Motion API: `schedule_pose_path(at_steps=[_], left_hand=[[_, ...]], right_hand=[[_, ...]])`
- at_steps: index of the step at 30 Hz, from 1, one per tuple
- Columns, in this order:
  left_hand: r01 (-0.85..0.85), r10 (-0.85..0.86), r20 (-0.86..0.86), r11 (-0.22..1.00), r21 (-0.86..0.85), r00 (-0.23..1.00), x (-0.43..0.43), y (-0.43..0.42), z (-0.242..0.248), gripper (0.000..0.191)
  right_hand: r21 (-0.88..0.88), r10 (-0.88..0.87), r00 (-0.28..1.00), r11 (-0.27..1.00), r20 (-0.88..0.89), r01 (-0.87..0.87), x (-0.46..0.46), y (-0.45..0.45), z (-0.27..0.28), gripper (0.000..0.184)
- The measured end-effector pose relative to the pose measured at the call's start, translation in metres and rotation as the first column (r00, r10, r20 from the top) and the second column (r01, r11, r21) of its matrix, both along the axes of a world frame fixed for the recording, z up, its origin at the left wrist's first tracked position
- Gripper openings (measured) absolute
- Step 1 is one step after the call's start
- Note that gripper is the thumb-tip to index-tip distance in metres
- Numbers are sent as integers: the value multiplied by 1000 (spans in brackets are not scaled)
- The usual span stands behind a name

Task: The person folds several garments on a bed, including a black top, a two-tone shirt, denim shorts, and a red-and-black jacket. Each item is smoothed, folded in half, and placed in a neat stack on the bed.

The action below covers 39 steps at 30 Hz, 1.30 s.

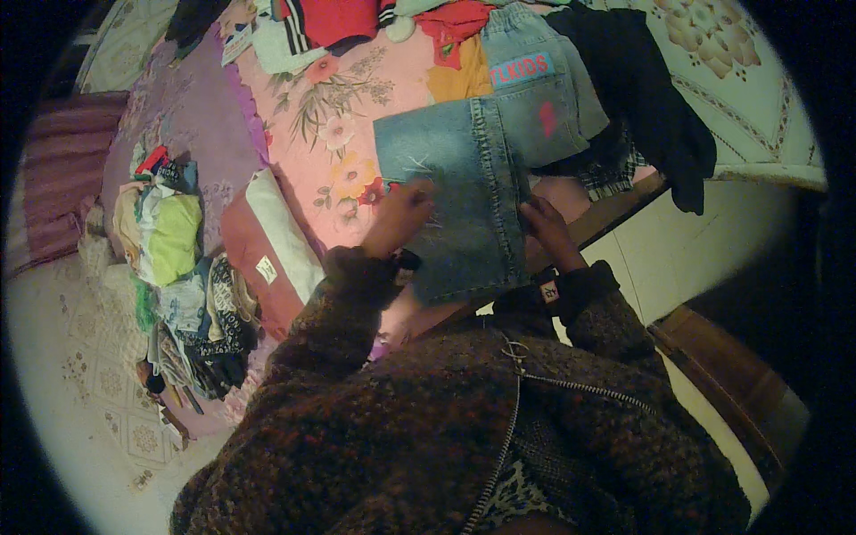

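A pair of blue denim jeans (461, 194), folded lengthwise with a stitched side seam and pale frayed marks, lies before me on the bed's edge. My left hand (404, 214) rests at its left part, fingers bent over the cloth; whether they grip it cannot be told. At the right edge, my right hand (543, 217) pinches the denim between thumb and fingers. Beyond the jeans lies a lighter denim garment (535, 120) with a blue lettered patch and a pink mark. The jeans partly overlap it.
Black clothing (635, 93) hangs over the bed's right edge. A red garment with striped sleeves (334, 23) and an orange one (461, 70) lie at the far side. On the left are a folded maroon and white cloth (267, 247) and a row of rolled clothes (170, 234).
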<state>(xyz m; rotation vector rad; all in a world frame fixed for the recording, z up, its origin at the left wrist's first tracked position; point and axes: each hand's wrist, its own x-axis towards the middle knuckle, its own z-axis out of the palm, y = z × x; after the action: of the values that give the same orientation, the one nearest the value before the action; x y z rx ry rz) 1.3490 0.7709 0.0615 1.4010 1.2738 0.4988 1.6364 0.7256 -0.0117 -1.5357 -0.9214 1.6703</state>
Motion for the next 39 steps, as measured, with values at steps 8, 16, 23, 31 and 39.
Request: schedule_pose_path(at_steps=[8, 16, 23, 31, 39], left_hand=[[-434, 481, 305, 876, -211, 822, -48, -37, -42, 49], [-302, 313, 143, 949, -93, 939, -18, -30, -42, 48], [-368, 323, 269, 920, 135, 907, -56, -20, 74, 33], [-604, 589, 206, 797, 17, 782, -126, -68, 117, 34], [-750, 739, 153, 615, 243, 656, -191, -120, 135, 39]], right_hand=[[70, 126, 981, 988, 146, -137, -11, 1, 8, 41], [99, 105, 991, 989, 78, -113, -18, 4, 19, 37], [40, 113, 981, 993, -156, -108, -60, 9, 74, 37], [144, 408, 887, 912, -218, -384, -133, 15, 102, 34], [313, 566, 760, 820, -319, -479, -202, 8, 136, 39]])
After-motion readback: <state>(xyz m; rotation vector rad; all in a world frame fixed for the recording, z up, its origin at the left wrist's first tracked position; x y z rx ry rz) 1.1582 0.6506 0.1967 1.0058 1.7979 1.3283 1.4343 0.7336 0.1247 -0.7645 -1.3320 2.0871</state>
